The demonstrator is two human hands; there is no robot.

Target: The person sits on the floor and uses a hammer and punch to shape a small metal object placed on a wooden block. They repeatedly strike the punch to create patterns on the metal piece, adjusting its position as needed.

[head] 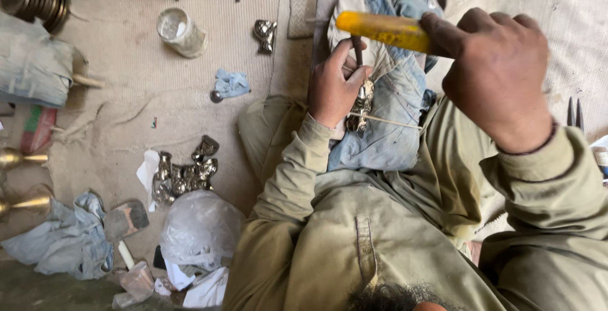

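Holding a small shiny metal piece against a blue denim cloth on the lap, the left hand has its fingers curled closed around the piece's upper part, thumb side toward the centre. The metal piece sits just below and to the right of those fingers, its lower end showing beyond the palm. A thin pale stick runs out from the piece to the right across the cloth.

The right hand is raised above the lap, fingers wrapped tight around a yellow handle. The handle lies nearly level and points left, its free end over the left hand's fingertips. A dark shaft drops from the handle toward the metal piece; whether it touches cannot be told.

On the floor mat to the left lie a heap of similar metal pieces, a white cup, a clear plastic bag, and two brass goblets.
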